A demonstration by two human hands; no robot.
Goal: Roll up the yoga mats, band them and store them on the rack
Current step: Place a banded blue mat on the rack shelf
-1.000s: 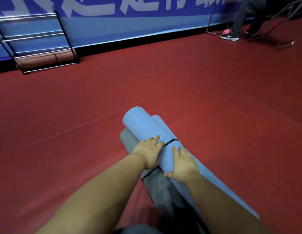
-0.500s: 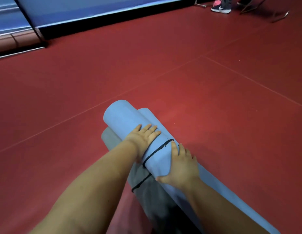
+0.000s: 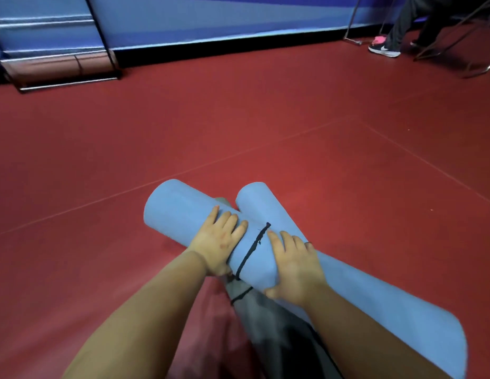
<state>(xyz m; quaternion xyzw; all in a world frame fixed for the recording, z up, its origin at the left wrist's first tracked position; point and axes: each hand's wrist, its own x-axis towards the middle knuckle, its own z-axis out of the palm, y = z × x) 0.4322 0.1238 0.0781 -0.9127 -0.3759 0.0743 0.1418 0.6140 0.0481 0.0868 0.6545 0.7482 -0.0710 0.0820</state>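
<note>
Pressing flat, spread left hand (image 3: 220, 239) and right hand (image 3: 294, 265) steady the banded blue mat (image 3: 183, 212); soft, springy foam, best gripped beside the black band (image 3: 252, 248).

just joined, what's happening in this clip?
A person kneels on a red floor with both hands on a rolled light-blue yoga mat. The left hand and right hand lie flat on it, either side of a thin black band around the roll. A second blue roll and a grey rolled mat lie beneath. The metal rack stands by the wall.
</note>
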